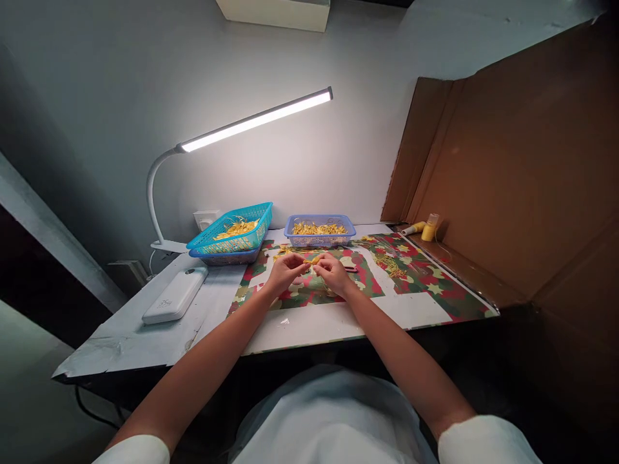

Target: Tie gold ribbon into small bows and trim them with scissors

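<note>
Above the camouflage-patterned mat, my left hand (286, 272) and my right hand (333, 272) meet with fingers pinched. Between their fingertips is a small yellow ribbon-like piece (314, 260), held from both sides. Its exact shape is too small to make out. A small dark-red tool (351, 269) lies just right of my right hand, partly hidden by it. Thin yellow strands (389, 265) are spread on the mat further right. More yellow strips lie behind my hands.
A turquoise basket (264, 225) of yellow strips rests on a blue one at the back left. Behind my hands stands a purple basket (319, 243) with similar pieces. A white power bank (175, 296), a lit lamp (256, 121), a yellow bottle (429, 229) and cardboard (507, 174) surround the table.
</note>
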A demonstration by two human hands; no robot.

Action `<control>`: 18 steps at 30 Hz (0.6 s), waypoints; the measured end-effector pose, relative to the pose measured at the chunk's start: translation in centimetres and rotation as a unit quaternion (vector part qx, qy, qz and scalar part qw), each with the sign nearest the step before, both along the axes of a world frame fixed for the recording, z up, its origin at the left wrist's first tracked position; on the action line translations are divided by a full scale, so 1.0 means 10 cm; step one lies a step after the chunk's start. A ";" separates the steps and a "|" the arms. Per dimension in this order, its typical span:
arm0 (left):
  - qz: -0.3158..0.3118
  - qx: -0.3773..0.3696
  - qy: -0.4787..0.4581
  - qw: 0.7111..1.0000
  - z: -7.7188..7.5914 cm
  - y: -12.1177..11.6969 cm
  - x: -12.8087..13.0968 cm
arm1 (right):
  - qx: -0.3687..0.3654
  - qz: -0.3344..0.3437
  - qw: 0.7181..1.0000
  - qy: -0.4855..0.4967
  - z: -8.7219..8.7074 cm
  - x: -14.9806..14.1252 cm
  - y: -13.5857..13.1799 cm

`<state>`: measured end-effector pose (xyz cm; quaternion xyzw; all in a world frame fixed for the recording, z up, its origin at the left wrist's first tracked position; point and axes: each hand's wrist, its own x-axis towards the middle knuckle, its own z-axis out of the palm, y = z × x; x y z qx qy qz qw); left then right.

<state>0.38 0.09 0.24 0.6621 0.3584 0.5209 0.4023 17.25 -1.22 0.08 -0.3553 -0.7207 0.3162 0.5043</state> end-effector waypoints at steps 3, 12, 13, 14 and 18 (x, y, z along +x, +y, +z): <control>-0.005 -0.001 -0.010 1.000 0.00 0.00 0.00 | -0.005 0.008 1.000 0.003 0.01 0.00 0.00; 0.001 -0.003 -0.015 1.000 -0.01 0.00 0.00 | -0.018 0.013 1.000 0.005 0.01 0.01 -0.01; 0.001 -0.003 -0.018 1.000 -0.02 0.00 0.00 | -0.019 0.014 1.000 0.008 0.01 0.01 -0.01; 0.002 -0.003 -0.020 1.000 -0.02 0.01 0.00 | -0.019 0.015 1.000 0.011 0.01 0.01 -0.01; 0.015 0.009 -0.018 1.000 -0.07 0.05 -0.02 | -0.018 0.014 1.000 0.010 0.00 0.00 0.00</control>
